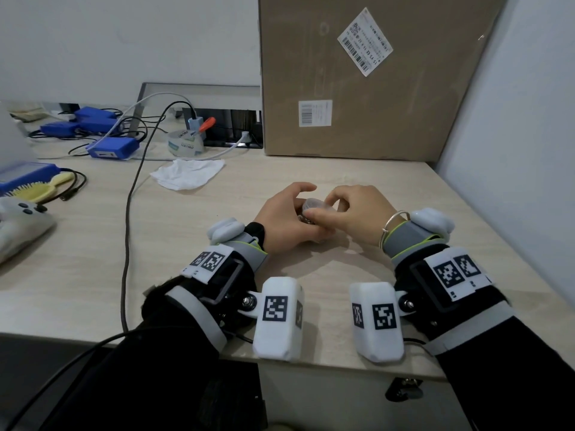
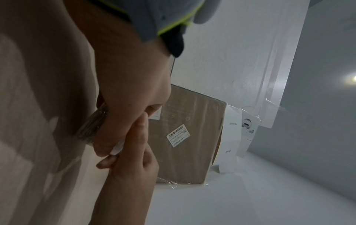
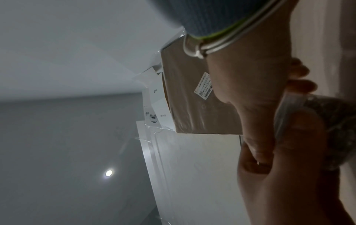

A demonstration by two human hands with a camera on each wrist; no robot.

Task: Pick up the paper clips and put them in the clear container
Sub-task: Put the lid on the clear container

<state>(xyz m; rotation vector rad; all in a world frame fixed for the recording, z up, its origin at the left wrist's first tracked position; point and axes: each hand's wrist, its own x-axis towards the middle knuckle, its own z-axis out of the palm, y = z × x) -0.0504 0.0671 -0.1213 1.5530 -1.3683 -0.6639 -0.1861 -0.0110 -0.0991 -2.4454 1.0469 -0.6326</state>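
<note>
My two hands meet over the middle of the beige table (image 1: 342, 178). The left hand (image 1: 287, 217) curls round a small clear container (image 1: 312, 206), gripping it from the left. The right hand (image 1: 348, 209) pinches the container's upper part with thumb and curled fingers. A bit of metal, likely paper clips (image 1: 303, 219), shows through the wall under my right thumb. The left wrist view shows the container (image 2: 92, 126) pressed in the left hand (image 2: 123, 106), the right hand (image 2: 133, 167) meeting it. In the right wrist view the container (image 3: 308, 109) looks speckled inside.
A big cardboard box (image 1: 373, 88) stands at the back, and a grey wall (image 1: 529, 150) lies close on the right. A crumpled tissue (image 1: 189, 174), a tape roll (image 1: 185, 143), blue boxes (image 1: 113, 147), a long cable (image 1: 129, 219) and a yellow hairbrush (image 1: 46, 186) lie to the left.
</note>
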